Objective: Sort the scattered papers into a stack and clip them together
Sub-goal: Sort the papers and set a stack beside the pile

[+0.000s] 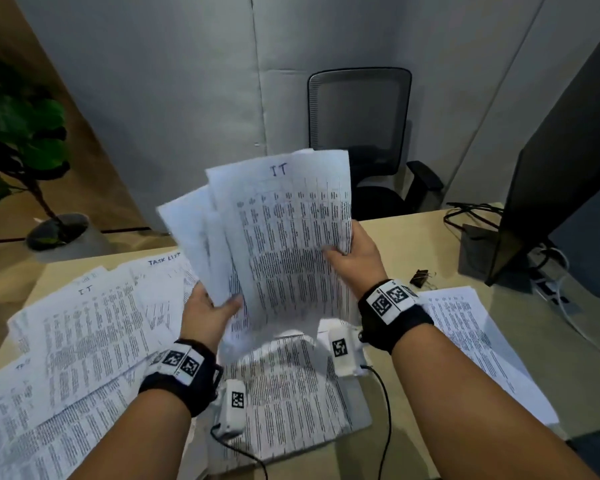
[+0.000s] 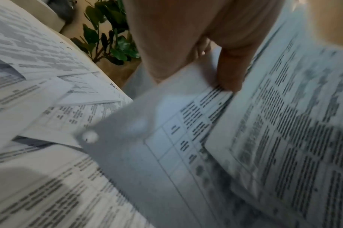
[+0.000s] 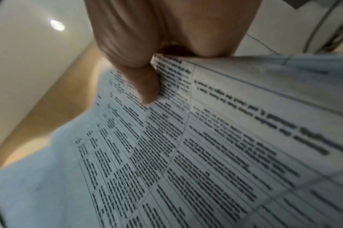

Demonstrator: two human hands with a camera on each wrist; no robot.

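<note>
The left hand (image 1: 210,311) pinches the lower left edge of a fanned bundle of papers (image 1: 281,237), and the right hand (image 1: 355,256) grips its right edge, thumb on the front. The bundle stands nearly upright at frame center, long axis vertical. More sheets (image 1: 84,334) lie scattered on the bench (image 1: 499,344); a binder clip (image 1: 420,277) sits right of center.

Left hand (image 1: 210,311) and right hand (image 1: 352,252) raised, thumbs pinching, fingers apparently curled behind.
</note>
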